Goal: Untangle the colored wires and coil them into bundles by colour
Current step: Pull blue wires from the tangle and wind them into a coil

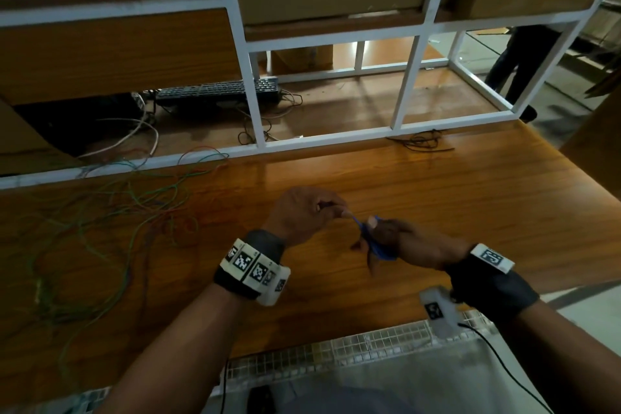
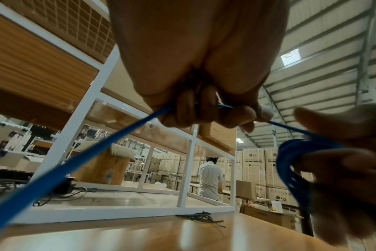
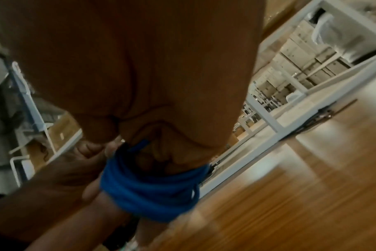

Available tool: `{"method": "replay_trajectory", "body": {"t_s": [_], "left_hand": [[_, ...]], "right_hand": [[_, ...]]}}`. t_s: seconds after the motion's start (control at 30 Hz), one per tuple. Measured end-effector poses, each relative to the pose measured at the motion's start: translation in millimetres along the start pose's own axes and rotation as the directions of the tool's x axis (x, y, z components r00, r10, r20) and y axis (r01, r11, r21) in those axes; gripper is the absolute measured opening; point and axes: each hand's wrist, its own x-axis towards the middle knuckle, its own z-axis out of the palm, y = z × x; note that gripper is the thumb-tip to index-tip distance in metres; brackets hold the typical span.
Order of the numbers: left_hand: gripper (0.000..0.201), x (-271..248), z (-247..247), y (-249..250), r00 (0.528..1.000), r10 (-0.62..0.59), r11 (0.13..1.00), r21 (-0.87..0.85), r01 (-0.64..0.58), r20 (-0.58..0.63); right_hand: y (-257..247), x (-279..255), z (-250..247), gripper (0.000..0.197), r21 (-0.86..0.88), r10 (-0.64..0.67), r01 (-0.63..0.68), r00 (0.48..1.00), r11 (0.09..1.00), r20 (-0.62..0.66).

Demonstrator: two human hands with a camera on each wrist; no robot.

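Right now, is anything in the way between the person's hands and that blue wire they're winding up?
Nothing visible is. The right hand already holds the blue wire coiled round its fingers, and the left hand pinches the free strand running into the coil. The other coloured wires lie apart, on the table's left side.

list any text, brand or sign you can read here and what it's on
"LG": on the stacked cardboard boxes in the left wrist view.
Smaller print on those boxes: too blurred to read.
Wristband markers: black-and-white coded squares, no words.
Keyboard keys: too small to read.
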Motion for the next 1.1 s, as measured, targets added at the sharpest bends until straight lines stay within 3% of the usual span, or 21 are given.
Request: {"method": "replay_trajectory", "body": {"t_s": [0.07,0.13,0.2,0.3,0.33,0.37,0.4,0.47,0.53,0.57,0.63,0.7,0.77,0.83,0.87,0.93,1.03,1.1], "left_hand": [[0.011,4.5,-2.7,1.4,1.0,-0.018,0.985,-0.171,0.022,0.023],[0.008,8.4,-0.2,4.7,1.0,-0.008,0.937,-0.349,0.018,0.031],[0.006,8.4,4.5,9.3,1.0,-0.015,0.872,-0.489,0.008,-0.01],[0.03,5.9,17.5,18.8,0.994,-0.104,0.755,-0.653,0.061,-0.028],[0.04,4.1,26.4,23.7,0.986,-0.167,0.709,-0.695,0.121,0.001],[0.041,2.4,35.8,28.6,0.972,-0.233,0.715,-0.674,0.186,0.022],[0.034,0.9,46.0,31.4,0.964,-0.265,0.761,-0.609,0.223,0.022],[0.021,-4.7,62.6,30.2,0.969,-0.242,0.836,-0.497,0.232,0.044],[0.019,-9.9,68.4,23.9,0.975,-0.208,0.898,-0.379,0.223,0.079],[0.019,-11.7,67.8,23.4,0.98,-0.181,0.933,-0.299,0.199,0.089],[0.02,-14.1,61.7,26.0,0.982,-0.13,0.982,-0.121,0.147,0.141],[0.022,-14.2,51.2,30.3,0.977,-0.11,0.985,0.148,0.083,0.184],[0.021,-10.7,34.5,27.5,0.967,-0.052,0.946,0.323,-0.032,0.249],[0.017,-5.1,15.1,21.5,0.929,-0.021,0.945,0.312,-0.103,0.371],[0.014,-1.9,6.6,18.2,0.906,-0.033,0.96,0.266,-0.09,0.423],[0.014,2.8,-4.6,14.8,0.871,-0.062,0.983,0.179,-0.03,0.488],[0.015,6.9,-13.8,19.6,0.87,-0.032,0.999,-0.022,0.049,0.492],[0.016,8.9,-14.4,16.0,0.9,0.015,0.96,-0.258,0.109,0.435]], "right_hand": [[-9.1,-2.8,0.6,0.051,0.101,-0.026,0.011,0.987,0.995,0.156],[-11.3,-4.7,5.4,0.047,0.259,-0.181,0.103,0.938,0.96,0.296],[-15.9,-6.4,10.9,0.03,0.584,-0.361,0.13,0.883,0.801,0.299],[-30.4,-2.3,10.7,0.019,0.886,-0.479,0.211,0.878,0.413,0.014],[-36.3,1.4,7.9,0.019,0.903,-0.457,0.279,0.883,0.326,-0.108],[-39.2,7.0,3.8,0.02,0.883,-0.405,0.364,0.885,0.296,-0.229],[-40.3,12.5,-0.7,0.022,0.827,-0.354,0.455,0.872,0.329,-0.339],[-35.3,24.3,-7.0,0.028,0.6,-0.272,0.589,0.798,0.542,-0.538],[-17.0,37.1,-8.1,0.031,0.246,-0.276,0.559,0.687,0.792,-0.672],[-4.8,43.2,-6.9,0.032,0.057,-0.306,0.476,0.649,0.878,-0.697],[18.0,52.8,-3.0,0.034,-0.256,-0.336,0.22,0.685,0.941,-0.647],[29.1,51.4,-0.9,0.04,-0.413,-0.346,0.13,0.791,0.901,-0.505],[29.1,43.2,4.3,0.055,-0.426,-0.334,0.191,0.896,0.884,-0.291],[13.3,29.5,9.4,0.072,-0.371,-0.085,0.067,0.996,0.926,-0.033],[8.3,25.0,10.8,0.075,-0.368,0.07,-0.038,0.995,0.929,0.074],[-2.6,16.3,11.7,0.07,-0.366,0.174,-0.082,0.958,0.927,0.227],[-13.2,9.7,9.7,0.045,-0.21,0.103,-0.024,0.921,0.977,0.376],[-18.7,5.2,7.6,0.033,0.058,-0.008,-0.021,0.89,0.998,0.456]]}}
